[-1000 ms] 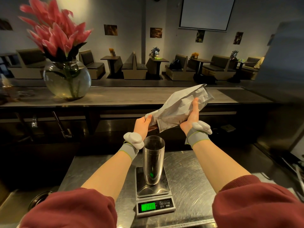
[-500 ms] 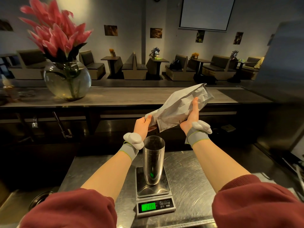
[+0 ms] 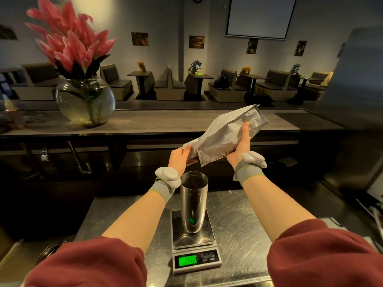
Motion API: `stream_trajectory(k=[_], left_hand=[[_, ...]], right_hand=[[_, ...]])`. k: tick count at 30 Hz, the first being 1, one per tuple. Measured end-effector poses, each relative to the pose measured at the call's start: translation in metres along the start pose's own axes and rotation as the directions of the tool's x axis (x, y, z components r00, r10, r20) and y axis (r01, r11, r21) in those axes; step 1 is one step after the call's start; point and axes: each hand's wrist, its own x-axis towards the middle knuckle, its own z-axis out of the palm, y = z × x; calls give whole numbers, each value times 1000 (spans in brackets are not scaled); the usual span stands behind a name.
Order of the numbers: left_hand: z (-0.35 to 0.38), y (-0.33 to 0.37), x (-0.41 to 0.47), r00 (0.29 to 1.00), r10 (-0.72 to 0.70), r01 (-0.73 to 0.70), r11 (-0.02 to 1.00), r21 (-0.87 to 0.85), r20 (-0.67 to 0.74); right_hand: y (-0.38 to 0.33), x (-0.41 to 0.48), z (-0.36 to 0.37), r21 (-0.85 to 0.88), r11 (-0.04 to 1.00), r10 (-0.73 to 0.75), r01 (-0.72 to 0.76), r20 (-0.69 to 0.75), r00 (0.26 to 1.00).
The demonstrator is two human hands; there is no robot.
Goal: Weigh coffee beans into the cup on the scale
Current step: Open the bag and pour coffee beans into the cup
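A tall steel cup (image 3: pixel 193 200) stands upright on a small digital scale (image 3: pixel 194 243) whose green display is lit. Above and behind the cup, a crumpled white coffee bag (image 3: pixel 222 135) is tilted with its mouth down to the left. My left hand (image 3: pixel 179 157) pinches the bag's lower mouth end, just above the cup's rim. My right hand (image 3: pixel 241 146) grips the bag's raised body from below. Dark beans show faintly inside the cup.
The scale sits on a steel worktop (image 3: pixel 244 224). A round drain or lid (image 3: pixel 50 250) lies at the left front. A glass vase of pink flowers (image 3: pixel 85 100) stands on the bar counter (image 3: pixel 165 121) behind. A dark machine (image 3: pixel 360 112) rises at the right.
Both hands and the bag have stayed almost still. The digits on the scale's green display have changed.
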Motion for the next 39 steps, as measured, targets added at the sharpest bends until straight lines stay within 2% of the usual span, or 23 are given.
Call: stream_trajectory(k=[35, 39], left_hand=[[-1, -6, 5, 998, 35, -29, 994, 105, -54], [-1, -3, 5, 998, 32, -28, 997, 75, -48]], right_hand=[[2, 6, 1, 10, 1000, 14, -14, 4, 1000], [2, 5, 2, 9, 1000, 12, -12, 12, 1000]])
